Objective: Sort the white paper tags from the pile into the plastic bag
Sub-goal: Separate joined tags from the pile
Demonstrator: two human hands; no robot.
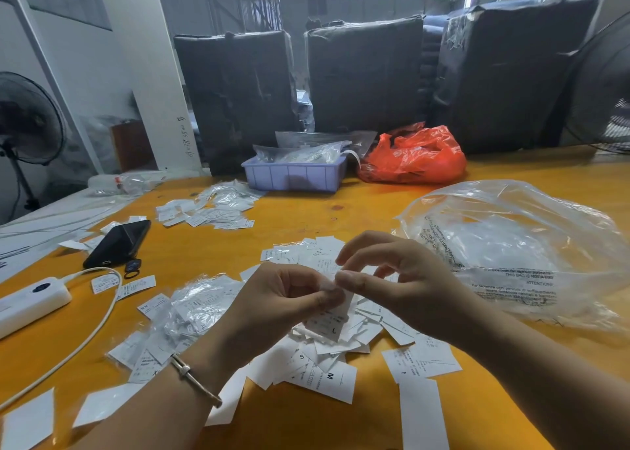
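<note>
Left hand (289, 299) and right hand (392, 279) together pinch one white tag (335, 320) above the pile (327, 357), one clear plastic bag (518, 245) just right.

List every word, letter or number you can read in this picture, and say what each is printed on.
"THIS BAG IS NOT A TOY", "ATTENZIONE": clear plastic bag, seen upside down; its smaller lines are unreadable.
"M": white tag at the pile's near edge.
"S": tag beside it.
Handwriting on the white pillar: illegible.
Other tags' print: too small.
</note>
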